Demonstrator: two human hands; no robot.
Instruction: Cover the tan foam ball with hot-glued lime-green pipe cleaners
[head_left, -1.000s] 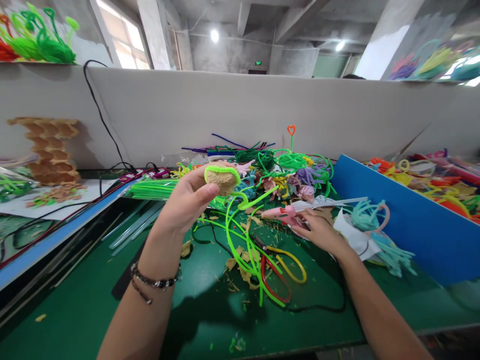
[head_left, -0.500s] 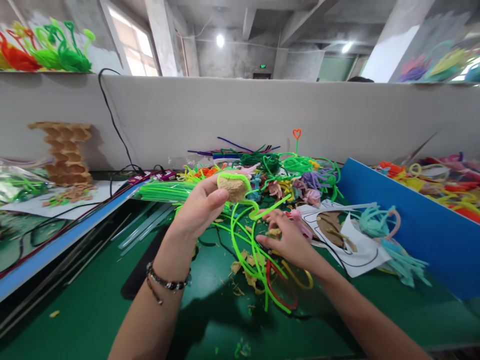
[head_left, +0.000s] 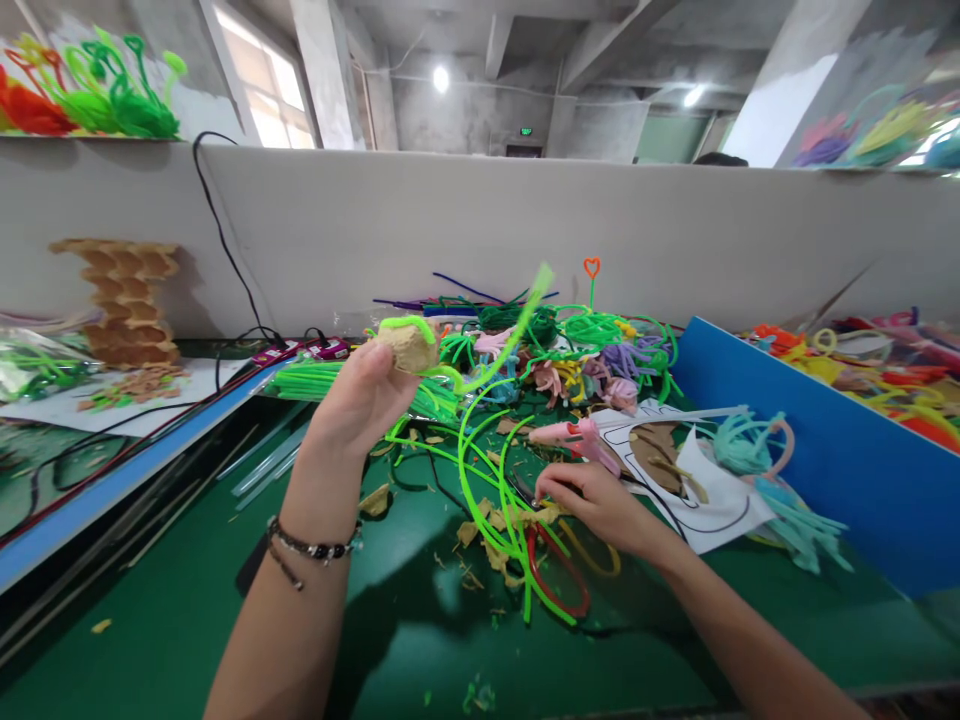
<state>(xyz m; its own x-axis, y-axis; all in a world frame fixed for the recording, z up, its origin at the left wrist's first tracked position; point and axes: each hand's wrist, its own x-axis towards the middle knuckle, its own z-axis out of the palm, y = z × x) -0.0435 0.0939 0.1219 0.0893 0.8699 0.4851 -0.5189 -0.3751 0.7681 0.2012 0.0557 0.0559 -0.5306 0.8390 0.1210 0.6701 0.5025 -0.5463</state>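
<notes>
My left hand is raised over the green table, closed on a tan cork-like piece wrapped in a bright green pipe cleaner whose free end sticks up to the right. My right hand is low on the table, fingers curled at the red-and-yellow handled scissors lying among loose green pipe cleaners and tan scraps. A pink glue gun lies just beyond my right hand.
A heap of coloured pipe-cleaner shapes sits against the grey partition. A blue board stands at the right, with paper and teal pieces before it. Tan honeycomb card and black cables are at the left.
My left hand moved up and left with the wrapped piece, its green end now flung upward. My right hand left the glue gun and dropped toward the scissors.
</notes>
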